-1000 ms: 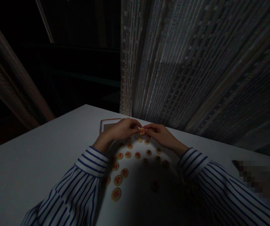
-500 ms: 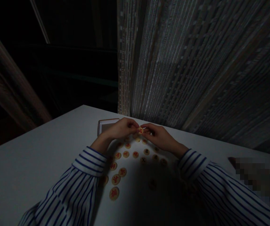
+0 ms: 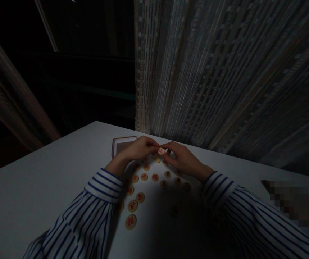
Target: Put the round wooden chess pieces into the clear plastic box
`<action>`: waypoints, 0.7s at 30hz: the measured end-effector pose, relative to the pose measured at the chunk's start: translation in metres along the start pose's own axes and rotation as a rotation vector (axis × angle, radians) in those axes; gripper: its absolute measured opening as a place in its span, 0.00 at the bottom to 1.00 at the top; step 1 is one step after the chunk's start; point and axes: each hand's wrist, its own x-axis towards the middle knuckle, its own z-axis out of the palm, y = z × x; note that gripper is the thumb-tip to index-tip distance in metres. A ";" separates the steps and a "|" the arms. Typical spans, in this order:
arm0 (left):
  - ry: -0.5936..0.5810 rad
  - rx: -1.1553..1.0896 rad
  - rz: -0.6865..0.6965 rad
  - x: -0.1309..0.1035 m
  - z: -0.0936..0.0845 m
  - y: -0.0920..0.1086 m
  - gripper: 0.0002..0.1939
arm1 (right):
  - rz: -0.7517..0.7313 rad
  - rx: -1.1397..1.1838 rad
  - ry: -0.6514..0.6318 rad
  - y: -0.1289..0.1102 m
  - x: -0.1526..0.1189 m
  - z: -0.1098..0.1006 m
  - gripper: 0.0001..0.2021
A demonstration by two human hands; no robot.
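Note:
Between my two hands, above the far part of the table, is a round Chinese chess piece (image 3: pixel 161 151) with a red character facing me. My left hand (image 3: pixel 142 147) pinches its left side with thumb and fingertips. My right hand (image 3: pixel 180 154) has finger and thumb closed on its right side. On the table below and nearer to me lie several more chess pieces, some with red characters, such as one at the front (image 3: pixel 131 222), and some with black ones, such as one near the middle (image 3: pixel 164 183). Pieces under my hands and sleeves are partly hidden or in deep shadow.
A shallow box or tray (image 3: pixel 113 148) with a pale inside stands behind my left wrist, partly covered by it. The white table (image 3: pixel 62 172) ends at a string curtain (image 3: pixel 176 72). A blurred, pixelated object (image 3: pixel 297 201) lies at the right. The room is dark.
The held chess piece has tilted slightly and its face looks brighter. My hands have barely shifted, with the right fingers a little closer around the piece.

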 end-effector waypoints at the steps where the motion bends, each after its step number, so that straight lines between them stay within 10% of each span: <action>1: 0.012 -0.007 -0.003 0.000 0.000 0.000 0.10 | -0.001 -0.008 0.001 0.000 0.000 0.000 0.12; 13: 0.034 0.013 -0.032 0.002 0.003 -0.003 0.09 | 0.046 -0.125 -0.063 -0.002 0.000 -0.001 0.13; 21: 0.105 0.431 0.026 0.000 -0.008 -0.008 0.11 | 0.167 -0.193 -0.116 -0.001 -0.002 0.000 0.14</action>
